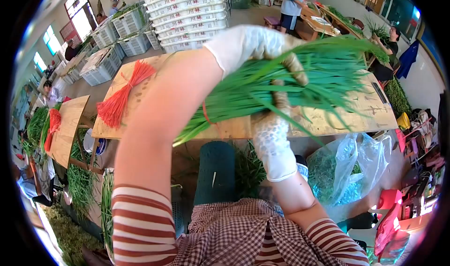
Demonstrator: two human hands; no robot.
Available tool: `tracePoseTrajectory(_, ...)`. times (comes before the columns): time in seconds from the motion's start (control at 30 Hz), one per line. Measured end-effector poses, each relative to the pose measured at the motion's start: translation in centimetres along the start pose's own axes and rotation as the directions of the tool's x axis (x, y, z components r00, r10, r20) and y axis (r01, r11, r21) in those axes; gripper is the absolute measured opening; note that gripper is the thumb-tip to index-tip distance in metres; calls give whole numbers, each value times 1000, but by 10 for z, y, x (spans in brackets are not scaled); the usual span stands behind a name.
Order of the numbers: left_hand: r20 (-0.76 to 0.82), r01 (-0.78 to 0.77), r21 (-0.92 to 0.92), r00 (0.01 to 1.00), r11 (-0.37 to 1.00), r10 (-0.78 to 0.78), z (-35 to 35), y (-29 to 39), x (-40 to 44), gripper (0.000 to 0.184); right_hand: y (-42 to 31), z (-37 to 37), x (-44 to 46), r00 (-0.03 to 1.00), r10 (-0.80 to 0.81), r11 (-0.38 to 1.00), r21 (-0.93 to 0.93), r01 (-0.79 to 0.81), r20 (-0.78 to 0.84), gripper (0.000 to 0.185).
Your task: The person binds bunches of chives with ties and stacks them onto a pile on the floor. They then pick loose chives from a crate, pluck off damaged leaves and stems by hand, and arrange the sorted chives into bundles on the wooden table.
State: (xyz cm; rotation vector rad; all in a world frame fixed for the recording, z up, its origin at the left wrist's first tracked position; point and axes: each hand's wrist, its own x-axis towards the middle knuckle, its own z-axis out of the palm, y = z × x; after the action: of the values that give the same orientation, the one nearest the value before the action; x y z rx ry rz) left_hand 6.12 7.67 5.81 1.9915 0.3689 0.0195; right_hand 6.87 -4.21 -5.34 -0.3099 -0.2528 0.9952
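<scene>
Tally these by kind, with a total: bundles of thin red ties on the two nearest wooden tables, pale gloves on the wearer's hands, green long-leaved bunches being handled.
Red tie bundles: 2 (one on the front table, one on the left table)
Pale gloves: 2 (left glove, right glove)
Green bunch: 1
Total: 5

Two gloved hands, one held green bundle, two red tie bundles, one clear bag

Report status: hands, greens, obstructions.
Left hand curled over green bundle, right hand gripping its near side. Red tie around bundle. Left forearm hides part of table.
</scene>
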Motion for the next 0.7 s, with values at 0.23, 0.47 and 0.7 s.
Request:
tracePoseTrajectory(0.23, -391, 12, 300, 913, 954, 112, -37, -25, -24, 65, -4, -26, 56, 937, 349, 922, -172, -347, -15, 32)
tracePoseTrajectory(0.47, -548, -58, -201, 834, 978, -64, -82, -121, -168, 63, -58, -99, 85, 982, 30, 309, -936, 170, 188, 36)
tracePoseTrajectory(0.7, -579, 578, 562, 786, 591, -217, 7, -132, -152, 110, 43, -58, 33, 842, 130, -153, -828, 539, 524, 32)
